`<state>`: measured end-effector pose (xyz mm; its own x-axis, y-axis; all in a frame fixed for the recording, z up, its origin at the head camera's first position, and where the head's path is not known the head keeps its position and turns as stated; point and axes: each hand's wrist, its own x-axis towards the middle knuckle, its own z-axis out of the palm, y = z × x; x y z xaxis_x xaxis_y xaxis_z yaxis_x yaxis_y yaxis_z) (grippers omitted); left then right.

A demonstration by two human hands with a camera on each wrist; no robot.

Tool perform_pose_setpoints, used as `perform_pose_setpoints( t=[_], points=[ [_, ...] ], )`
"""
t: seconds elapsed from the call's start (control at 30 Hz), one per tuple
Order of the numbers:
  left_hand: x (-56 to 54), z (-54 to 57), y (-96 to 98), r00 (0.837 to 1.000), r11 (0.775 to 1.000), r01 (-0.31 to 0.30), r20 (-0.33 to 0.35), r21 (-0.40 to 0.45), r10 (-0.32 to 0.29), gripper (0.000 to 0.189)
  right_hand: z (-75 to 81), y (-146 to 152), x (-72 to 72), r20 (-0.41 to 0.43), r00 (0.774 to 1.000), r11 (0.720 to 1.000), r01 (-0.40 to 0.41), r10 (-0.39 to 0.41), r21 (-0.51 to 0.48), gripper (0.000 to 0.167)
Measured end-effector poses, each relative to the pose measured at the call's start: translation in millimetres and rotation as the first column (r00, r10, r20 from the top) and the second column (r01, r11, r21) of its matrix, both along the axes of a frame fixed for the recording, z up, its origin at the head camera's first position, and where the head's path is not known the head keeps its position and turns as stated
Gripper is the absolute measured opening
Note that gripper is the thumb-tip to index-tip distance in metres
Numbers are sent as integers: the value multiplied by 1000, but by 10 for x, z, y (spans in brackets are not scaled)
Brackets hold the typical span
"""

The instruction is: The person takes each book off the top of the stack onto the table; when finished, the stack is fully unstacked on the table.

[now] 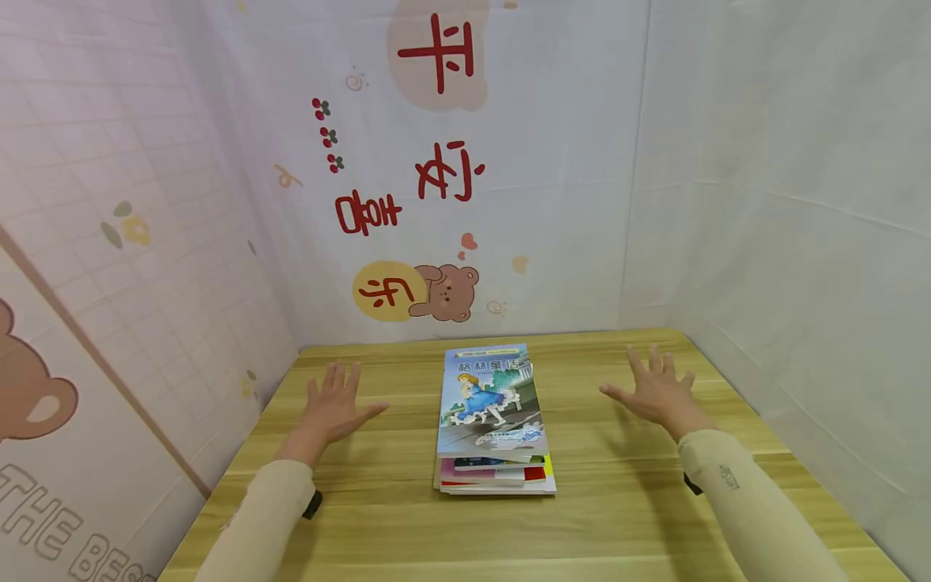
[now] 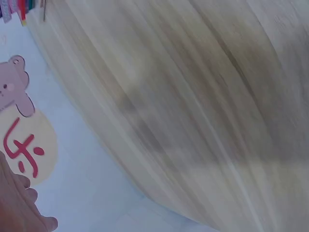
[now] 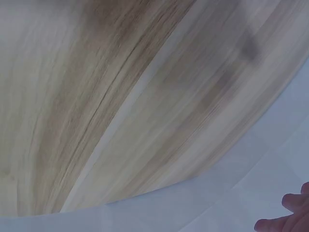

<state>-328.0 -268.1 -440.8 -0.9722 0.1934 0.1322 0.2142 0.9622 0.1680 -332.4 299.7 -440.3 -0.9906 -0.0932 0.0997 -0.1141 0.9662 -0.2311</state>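
A stack of several thin books (image 1: 493, 404) lies in the middle of the wooden table. The top one has a blue cover with a girl in a blue dress and Chinese lettering. To the left of the stack, my left hand (image 1: 336, 408) is held over the table with its fingers spread, touching nothing. My right hand (image 1: 658, 394) hovers likewise on the other side, fingers spread, apart from the books. Only part of the left fingers (image 2: 30, 195) shows in the left wrist view, and a few right fingertips (image 3: 294, 200) in the right wrist view.
The wood-grain table (image 1: 378, 529) is bordered by a white printed cloth (image 1: 553, 202) at the back, with red characters and a bear. Similar cloth hangs along the left (image 1: 145, 307) and right (image 1: 815, 242) sides.
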Motion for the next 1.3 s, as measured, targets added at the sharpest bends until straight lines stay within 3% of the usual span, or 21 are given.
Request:
perform_pose_setpoints(
  t=[0.4, 0.7, 0.8, 0.97, 1.3],
  points=[
    [22, 35, 259, 999, 996, 37, 34, 86, -41, 102, 19, -160, -3, -12, 1000, 998, -11, 10, -57, 104],
    [47, 85, 442, 992, 965, 48, 100, 259, -77, 101, 8, -297, 2, -21, 1000, 979, -7, 3, -202, 99],
    [43, 85, 485, 986, 937, 34, 143, 349, -89, 102, 17, -361, 14, -43, 999, 966, -25, 15, -259, 95],
    [64, 74, 561, 975, 870, 2, 191, 493, -111, 101, 20, -496, 57, -62, 997, 935, -74, 56, -346, 91],
    [138, 9, 746, 960, 754, -34, 232, 656, -159, 90, -68, -787, 141, -79, 989, 879, -148, 125, -454, 86]
  ],
)
